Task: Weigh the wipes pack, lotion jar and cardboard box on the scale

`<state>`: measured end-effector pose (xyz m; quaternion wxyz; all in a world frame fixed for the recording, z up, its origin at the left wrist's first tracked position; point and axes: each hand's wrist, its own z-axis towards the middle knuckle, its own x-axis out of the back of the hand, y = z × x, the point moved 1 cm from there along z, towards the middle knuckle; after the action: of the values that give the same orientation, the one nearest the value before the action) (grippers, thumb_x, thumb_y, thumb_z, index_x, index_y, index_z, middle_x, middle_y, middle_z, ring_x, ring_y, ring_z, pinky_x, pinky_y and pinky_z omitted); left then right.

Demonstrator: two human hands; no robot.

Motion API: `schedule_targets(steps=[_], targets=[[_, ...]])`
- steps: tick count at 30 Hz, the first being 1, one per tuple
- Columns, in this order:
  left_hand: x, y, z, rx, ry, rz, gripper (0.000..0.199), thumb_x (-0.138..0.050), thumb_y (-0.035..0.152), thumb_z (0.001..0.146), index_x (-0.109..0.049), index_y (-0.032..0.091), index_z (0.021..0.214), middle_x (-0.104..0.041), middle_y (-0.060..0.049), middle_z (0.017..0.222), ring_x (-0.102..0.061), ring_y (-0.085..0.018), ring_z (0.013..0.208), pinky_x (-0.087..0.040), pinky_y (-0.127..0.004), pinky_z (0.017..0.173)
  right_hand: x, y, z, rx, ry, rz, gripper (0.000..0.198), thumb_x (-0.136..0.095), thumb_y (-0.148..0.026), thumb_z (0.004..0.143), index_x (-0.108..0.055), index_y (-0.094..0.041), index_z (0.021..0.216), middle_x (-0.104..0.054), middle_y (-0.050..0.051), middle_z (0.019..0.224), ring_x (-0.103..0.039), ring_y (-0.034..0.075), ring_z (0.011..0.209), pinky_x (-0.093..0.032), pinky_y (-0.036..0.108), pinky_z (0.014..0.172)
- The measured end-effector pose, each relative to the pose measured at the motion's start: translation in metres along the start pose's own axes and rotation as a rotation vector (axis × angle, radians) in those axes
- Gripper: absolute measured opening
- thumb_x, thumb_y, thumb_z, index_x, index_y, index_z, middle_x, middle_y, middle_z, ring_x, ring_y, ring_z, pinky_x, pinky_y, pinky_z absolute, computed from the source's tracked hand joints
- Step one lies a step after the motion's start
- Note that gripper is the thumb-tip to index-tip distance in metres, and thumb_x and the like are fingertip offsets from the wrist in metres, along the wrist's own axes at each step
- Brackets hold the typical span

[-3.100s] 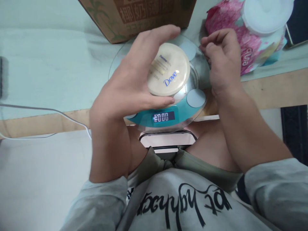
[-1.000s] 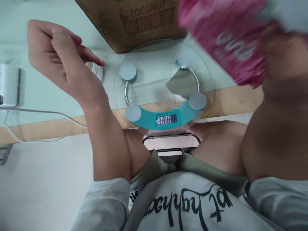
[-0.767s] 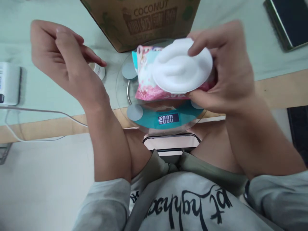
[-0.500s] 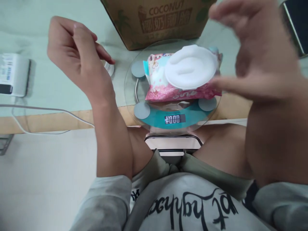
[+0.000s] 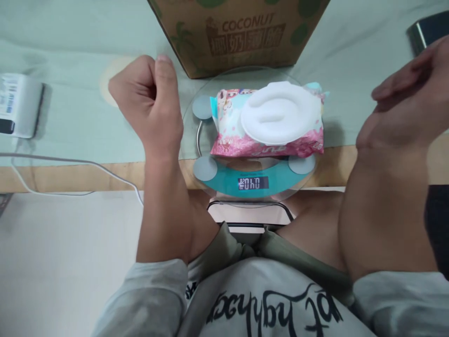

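A pack of wet wipes (image 5: 228,124) with a white oval lid lies on a round glass scale (image 5: 224,180). The scale's display (image 5: 253,183) faces away from me and shows digits like 0.40. My left hand (image 5: 150,100) is a fist held in the air left of the scale, thumb along the curled fingers; whatever may be inside is hidden. Over on the right, apart from the pack, my right hand (image 5: 407,98) is raised, its fingers stretched together and partly cut off by the picture's edge. Neither hand touches the pack.
A brown coconut carton (image 5: 242,42) stands behind the scale. At far left is a white device (image 5: 21,105) with a label and a white cable (image 5: 73,160). A dark-topped object (image 5: 430,30) sits at upper right. The table's wooden edge (image 5: 336,161) runs in front.
My right hand has moved away from the pack to the right. My left hand has closed into a fist, and the small white round item beside it is out of sight. The display changed from 0.00.
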<state>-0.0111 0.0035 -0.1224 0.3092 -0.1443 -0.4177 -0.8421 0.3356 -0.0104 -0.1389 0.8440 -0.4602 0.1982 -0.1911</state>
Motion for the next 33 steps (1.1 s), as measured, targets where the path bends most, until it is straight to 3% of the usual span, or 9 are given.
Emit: schedule_targets(steps=[3, 5, 8, 12, 16, 19, 22, 26, 33], targets=[[-0.008, -0.005, 0.002, -0.076, 0.104, -0.145, 0.075, -0.044, 0.065, 0.12, -0.029, 0.018, 0.064, -0.026, 0.002, 0.058, -0.031, -0.003, 0.052, -0.026, -0.036, 0.056, -0.008, 0.003, 0.003, 0.011, -0.013, -0.024, 0.04, -0.046, -0.009, 0.106, -0.036, -0.021, 0.069, -0.021, -0.004, 0.06, -0.027, 0.004, 0.049, -0.017, 0.027, 0.054], [-0.015, -0.008, 0.005, -0.067, 0.168, -0.248, 0.082, -0.053, 0.077, 0.111, -0.026, 0.019, 0.06, -0.024, 0.003, 0.053, -0.025, -0.005, 0.048, -0.016, -0.038, 0.055, -0.014, 0.001, 0.002, 0.028, -0.043, -0.076, 0.039, -0.048, -0.004, 0.105, -0.036, -0.021, 0.072, -0.021, -0.007, 0.061, -0.028, 0.001, 0.046, -0.019, 0.022, 0.049], [-0.019, -0.009, 0.007, -0.032, 0.193, -0.357, 0.086, -0.068, 0.083, 0.096, -0.028, 0.019, 0.056, -0.025, 0.003, 0.05, -0.024, -0.007, 0.046, -0.011, -0.039, 0.057, -0.019, -0.003, -0.002, 0.074, -0.061, -0.122, 0.034, -0.059, -0.004, 0.101, -0.045, -0.019, 0.074, -0.031, -0.009, 0.062, -0.034, -0.002, 0.044, -0.021, 0.017, 0.047], [-0.018, -0.006, 0.004, 0.0, 0.177, -0.341, 0.085, -0.068, 0.084, 0.095, -0.036, 0.018, 0.051, -0.029, 0.002, 0.048, -0.025, -0.008, 0.047, -0.014, -0.039, 0.061, -0.02, -0.007, -0.007, 0.191, -0.175, -0.026, 0.021, -0.061, -0.013, 0.104, -0.067, -0.012, 0.084, -0.049, -0.004, 0.068, -0.049, -0.002, 0.052, -0.028, 0.017, 0.053], [-0.016, -0.004, 0.002, 0.003, 0.16, -0.348, 0.084, -0.071, 0.083, 0.095, -0.037, 0.019, 0.052, -0.03, 0.002, 0.049, -0.027, -0.009, 0.048, -0.015, -0.04, 0.062, -0.018, -0.019, -0.011, 0.25, -0.296, -0.054, 0.023, -0.065, -0.03, 0.108, -0.08, -0.013, 0.115, -0.071, 0.001, 0.109, -0.059, -0.003, 0.066, -0.036, 0.019, 0.058], [-0.016, -0.006, 0.002, -0.003, 0.17, -0.364, 0.084, -0.073, 0.082, 0.096, -0.033, 0.019, 0.056, -0.028, 0.002, 0.052, -0.027, -0.008, 0.049, -0.013, -0.04, 0.062, -0.021, -0.04, -0.017, 0.223, -0.386, -0.173, 0.032, -0.069, -0.042, 0.106, -0.077, -0.015, 0.121, -0.07, 0.003, 0.119, -0.065, 0.003, 0.082, -0.049, 0.022, 0.072], [-0.017, -0.007, 0.004, -0.022, 0.172, -0.376, 0.085, -0.071, 0.085, 0.095, -0.033, 0.019, 0.057, -0.028, 0.002, 0.052, -0.026, -0.006, 0.048, -0.012, -0.038, 0.06, -0.028, -0.062, -0.023, 0.198, -0.658, -0.296, 0.039, -0.069, -0.04, 0.102, -0.069, -0.017, 0.133, -0.068, 0.004, 0.128, -0.069, 0.012, 0.118, -0.059, 0.027, 0.103], [-0.019, -0.006, 0.006, -0.044, 0.186, -0.377, 0.085, -0.07, 0.08, 0.1, -0.032, 0.018, 0.057, -0.028, 0.003, 0.052, -0.025, -0.004, 0.048, -0.013, -0.034, 0.059, -0.034, -0.072, -0.029, 0.272, -1.019, -0.389, 0.07, -0.08, -0.041, 0.096, -0.056, -0.022, 0.159, -0.06, 0.002, 0.161, -0.061, 0.018, 0.151, -0.053, 0.031, 0.134], [-0.021, -0.003, 0.006, -0.057, 0.187, -0.36, 0.085, -0.064, 0.081, 0.105, -0.031, 0.018, 0.057, -0.028, 0.003, 0.05, -0.026, -0.003, 0.047, -0.014, -0.028, 0.058, -0.043, -0.065, -0.034, 0.157, -1.01, -0.545, 0.086, -0.078, -0.03, 0.084, -0.051, -0.04, 0.165, -0.054, -0.006, 0.169, -0.063, 0.024, 0.151, -0.057, 0.041, 0.132]])
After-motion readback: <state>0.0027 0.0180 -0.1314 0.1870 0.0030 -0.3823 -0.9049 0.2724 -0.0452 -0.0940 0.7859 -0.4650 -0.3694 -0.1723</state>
